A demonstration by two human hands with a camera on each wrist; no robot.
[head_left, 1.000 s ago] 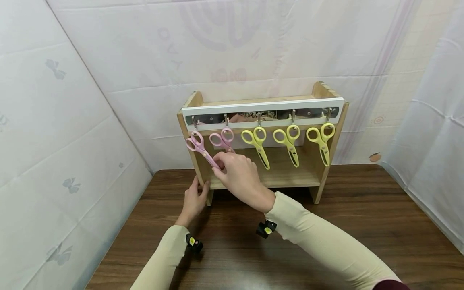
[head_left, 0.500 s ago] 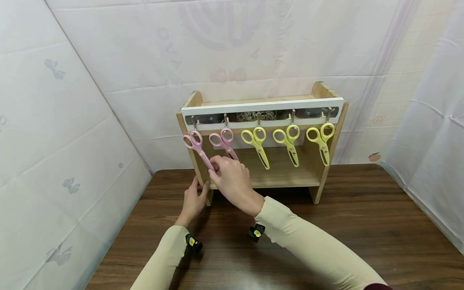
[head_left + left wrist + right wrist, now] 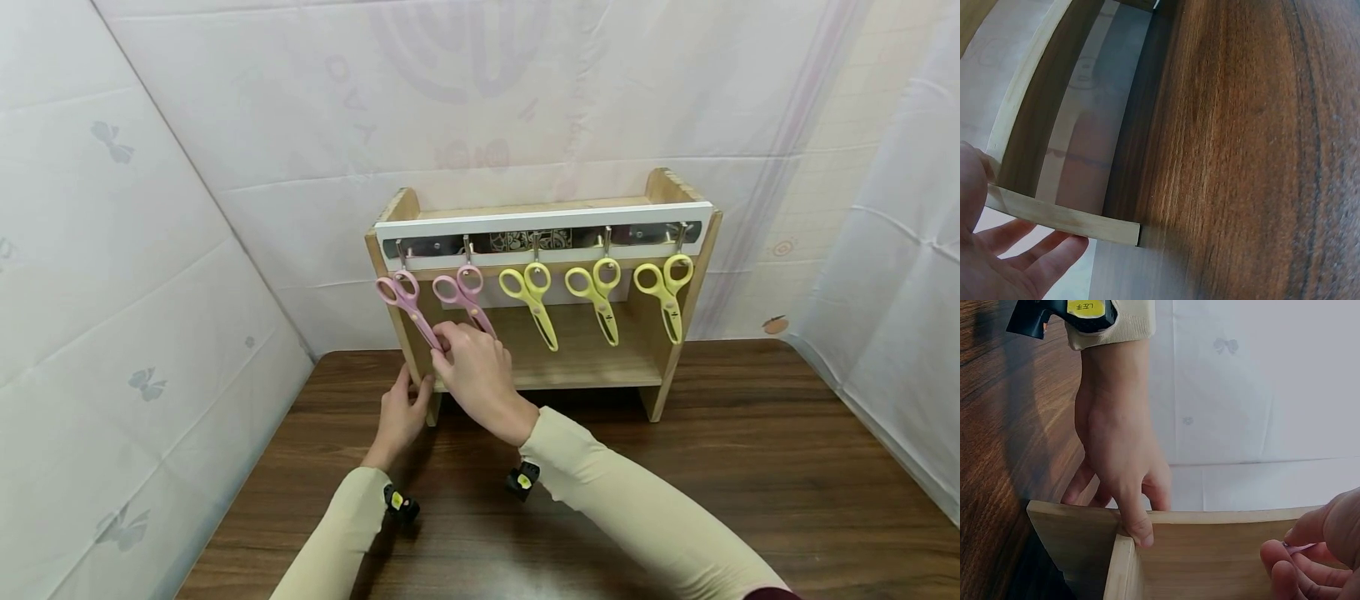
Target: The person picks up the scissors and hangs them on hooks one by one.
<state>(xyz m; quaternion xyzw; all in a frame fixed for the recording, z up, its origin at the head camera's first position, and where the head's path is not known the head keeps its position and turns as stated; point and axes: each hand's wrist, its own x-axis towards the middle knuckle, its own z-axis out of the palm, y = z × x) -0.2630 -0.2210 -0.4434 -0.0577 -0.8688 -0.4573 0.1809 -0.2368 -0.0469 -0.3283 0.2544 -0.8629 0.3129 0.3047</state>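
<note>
At the far left of the hook rail, pink scissors (image 3: 408, 302) hang by one handle loop, slanting down to the right. My right hand (image 3: 480, 371) pinches their blade end between thumb and fingers; in the right wrist view only a bit of pink blade (image 3: 1301, 548) shows there. A second pair of pink scissors (image 3: 461, 292) hangs just behind that hand, its tip partly hidden. My left hand (image 3: 401, 417) grips the left side panel of the wooden shelf (image 3: 1066, 215), thumb on the inner side and fingers on the outer.
Yellow scissors (image 3: 534, 304), more yellow scissors (image 3: 597, 300) and a third yellow pair (image 3: 667, 296) hang along the metal hook rail (image 3: 645, 234). The shelf stands on a dark wooden table (image 3: 735, 450). Patterned white cloth (image 3: 300, 100) encloses the back and sides.
My right hand has moved slightly left and down, swinging the leftmost pink scissors' blades and handles a little leftward. More of the second pink pair shows. My left hand has stayed put.
</note>
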